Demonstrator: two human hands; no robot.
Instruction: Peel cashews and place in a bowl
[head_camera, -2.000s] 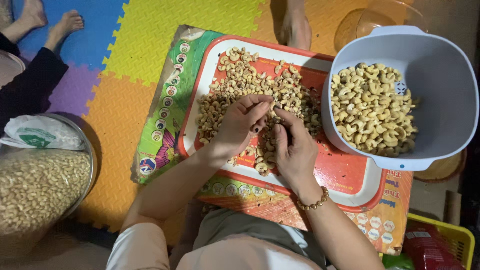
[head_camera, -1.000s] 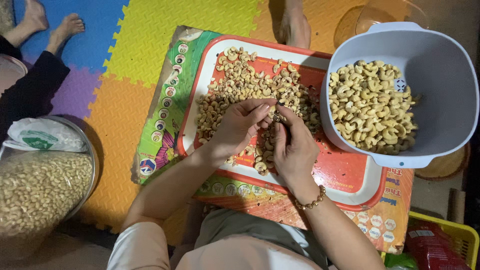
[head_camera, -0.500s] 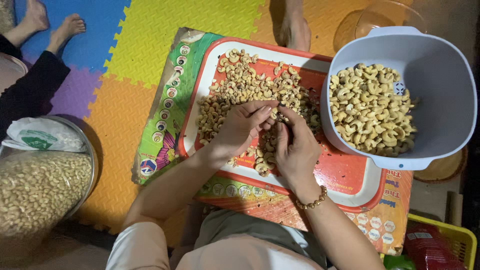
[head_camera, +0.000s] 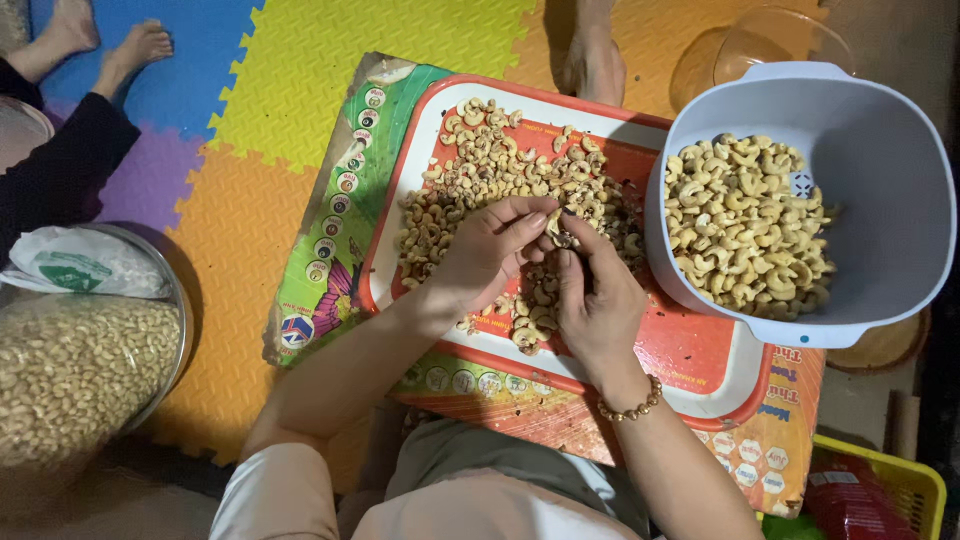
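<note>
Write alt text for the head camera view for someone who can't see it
A person's left hand and right hand pinch a cashew together over a red tray heaped with cashews. A pale plastic tub of cashews sits at right, a metal basin of cashews at left, on colourful foam mats.

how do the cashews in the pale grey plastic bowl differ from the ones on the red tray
The cashews in the pale grey plastic bowl look pale, clean and piled deep. The cashews on the red tray look browner, mottled and spread thin. Both hands, left hand and right hand, work over the tray's. Both are curved kernels.
</note>
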